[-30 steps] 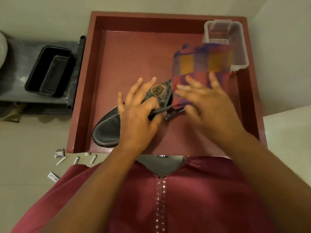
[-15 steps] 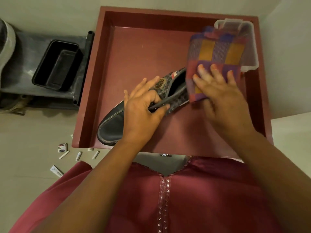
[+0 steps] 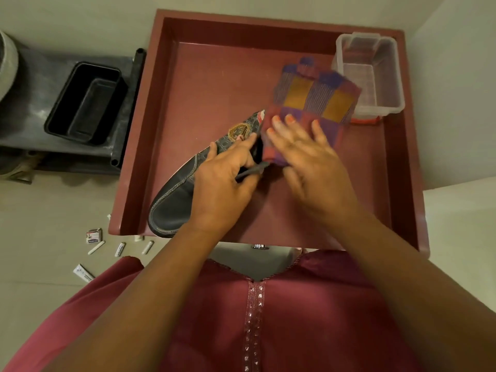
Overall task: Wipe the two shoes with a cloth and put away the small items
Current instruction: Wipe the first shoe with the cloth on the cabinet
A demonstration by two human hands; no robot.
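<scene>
A dark shoe (image 3: 174, 205) with pale stitching and a patterned upper lies slantwise in the maroon tray (image 3: 214, 76). My left hand (image 3: 222, 183) grips it round the opening, thumb on the near edge. My right hand (image 3: 308, 157) presses a checked purple, red and yellow cloth (image 3: 314, 95) against the shoe's heel end, fingers spread flat on the cloth. Only one shoe shows. Small items (image 3: 94, 236) lie scattered on the floor left of the tray: a little box, several white sticks and a small tube.
A clear plastic box (image 3: 373, 76) stands in the tray's far right corner with something red under it. A black tub (image 3: 86, 103) sits on a dark low shelf to the left. Walls close in behind and to the right.
The cloth and my right hand slid back and forth along the shoe's heel end. My left hand kept its hold on the shoe, fingers curling in closer.
</scene>
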